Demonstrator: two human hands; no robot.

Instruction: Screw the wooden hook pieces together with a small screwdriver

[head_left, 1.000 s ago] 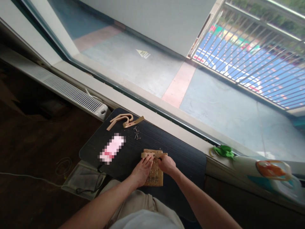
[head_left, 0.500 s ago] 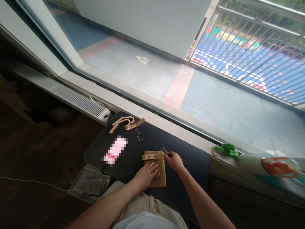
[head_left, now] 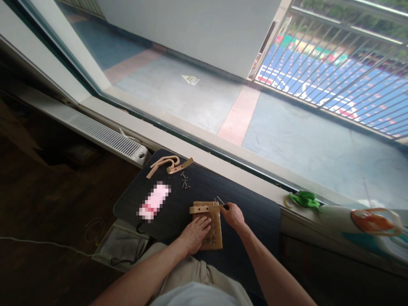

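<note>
My left hand [head_left: 195, 233] lies flat on a worn wooden board [head_left: 216, 238], fingers stretched out below a tan leather strap [head_left: 204, 209]. The strap has dark holes and lies across the board's far end. At the strap's right end, my right hand [head_left: 234, 216] is closed round a slim tool with a black handle [head_left: 226, 207]. A thin metal shaft points up and left from it; its exact kind is unclear. Whether these fingers also grip the strap end cannot be made out.
The board lies on a dark table [head_left: 255, 221] beside a windowsill. Farther left are bent leather strips [head_left: 164, 161], another holed strap [head_left: 181, 166], several small metal pins [head_left: 185, 182] and a blurred-out pink object [head_left: 154, 202]. A green item [head_left: 304, 199] and a bottle [head_left: 338, 216] stand at right.
My right hand and the tool have shifted very slightly. My left hand, the board and the strap stay in place.
</note>
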